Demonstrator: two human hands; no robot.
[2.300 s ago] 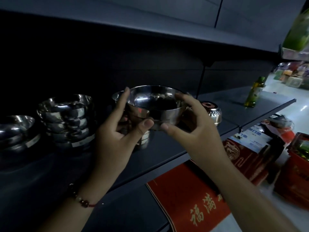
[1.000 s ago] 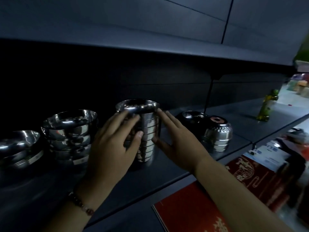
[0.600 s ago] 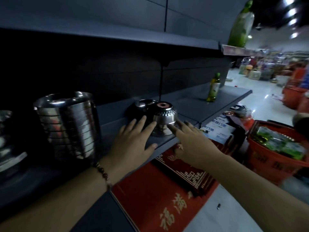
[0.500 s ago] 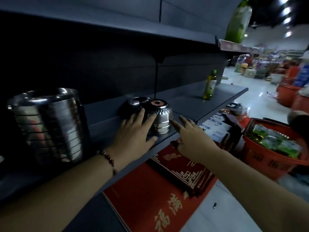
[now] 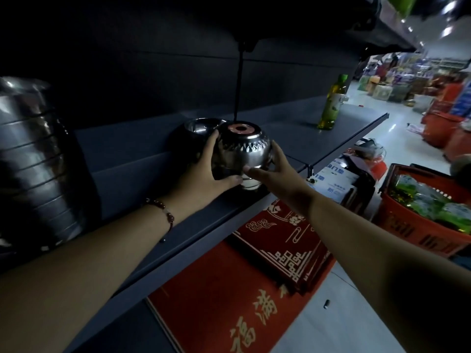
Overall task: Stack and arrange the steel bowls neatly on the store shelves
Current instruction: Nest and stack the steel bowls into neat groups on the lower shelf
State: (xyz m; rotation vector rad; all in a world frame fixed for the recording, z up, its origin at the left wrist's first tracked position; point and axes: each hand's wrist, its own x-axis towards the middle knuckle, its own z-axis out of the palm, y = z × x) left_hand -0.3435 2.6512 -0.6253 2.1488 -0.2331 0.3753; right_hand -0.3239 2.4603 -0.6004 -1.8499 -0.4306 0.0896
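The inverted steel bowl stack (image 5: 242, 154) sits near the front edge of the shelf (image 5: 142, 174), bases upward, with a red ring visible on the topmost base and a toothed pattern around its wall. The left hand (image 5: 204, 171) grasps the stack on its left side, fingers wrapped around the wall and thumb across the lower front. The right hand (image 5: 272, 171) grasps the stack on its right side, fingers curved around the wall and thumb pointing toward the left thumb. Whether the stack rests on the shelf or is lifted clear cannot be determined.

An upright steel bowl (image 5: 204, 124) stands just behind the stack, touching or nearly touching it on the rear-left side. A tall stack of nested bowls (image 5: 33, 161) stands at the left end of the shelf, well apart from the hands. A beaded bracelet (image 5: 163, 212) circles the left wrist.

A green bottle (image 5: 332, 103) stands toward the right end of the shelf. Below the front edge lie red boxes (image 5: 280, 240) with gold lettering. A red basket (image 5: 428, 215) holding green packets sits at the right.
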